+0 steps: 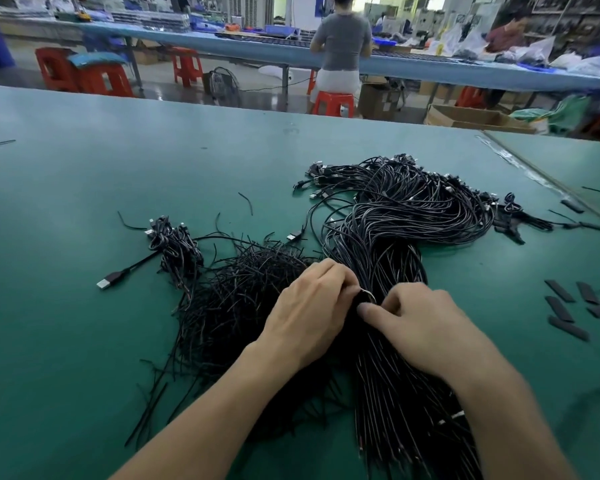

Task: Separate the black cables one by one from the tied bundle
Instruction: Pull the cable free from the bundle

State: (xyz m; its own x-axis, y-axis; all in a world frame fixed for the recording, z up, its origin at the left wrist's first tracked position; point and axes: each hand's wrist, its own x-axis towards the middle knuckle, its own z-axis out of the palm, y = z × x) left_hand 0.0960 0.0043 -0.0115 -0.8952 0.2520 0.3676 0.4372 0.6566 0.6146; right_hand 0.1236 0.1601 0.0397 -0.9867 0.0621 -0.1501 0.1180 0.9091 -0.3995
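Observation:
A thick bundle of black cables runs from the table's middle right down toward me, its USB plugs fanned out at the far end. A pale tie band circles the bundle between my hands. My left hand has its fingers curled onto the bundle at the band. My right hand pinches the cables just right of the band, thumb pointing left. A loose heap of short black cable pieces lies left of the bundle.
A small coiled cable clump with a USB plug sits to the left on the green table. Black flat strips lie at the right. Beyond the far edge are red stools and a person at another bench.

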